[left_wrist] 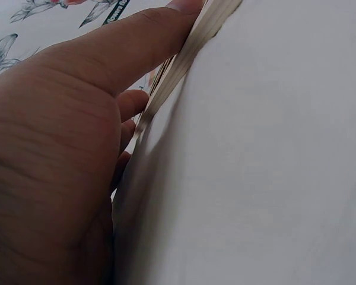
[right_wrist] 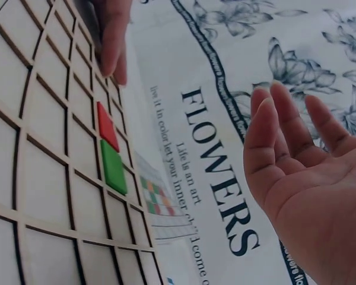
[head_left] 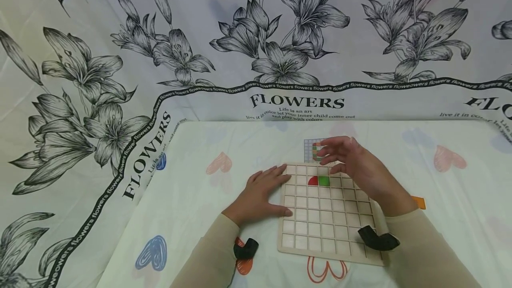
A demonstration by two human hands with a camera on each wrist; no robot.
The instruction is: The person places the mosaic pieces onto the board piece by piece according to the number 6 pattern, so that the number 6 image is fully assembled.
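A wooden grid board (head_left: 302,239) lies on the table, its square cells divided by raised strips. Two coloured pieces sit side by side near its far edge: a red piece with a rounded corner (head_left: 314,181) and a green square tile (head_left: 324,181). My left hand (head_left: 261,195) rests at the board's left edge, thumb and fingertips touching the rim, fingers spread. Above the far right part of the board hovers my right hand (head_left: 353,168), its fingers loosely bent; the right wrist view shows this hand (right_wrist: 314,160) holding nothing.
Behind the board lies a printed pattern card (head_left: 309,149), partly covered by the right hand. An orange piece (head_left: 419,202) shows beyond the right forearm. A heart-print cloth (head_left: 192,199) covers the table, and a flower-print curtain (head_left: 224,101) hangs behind it.
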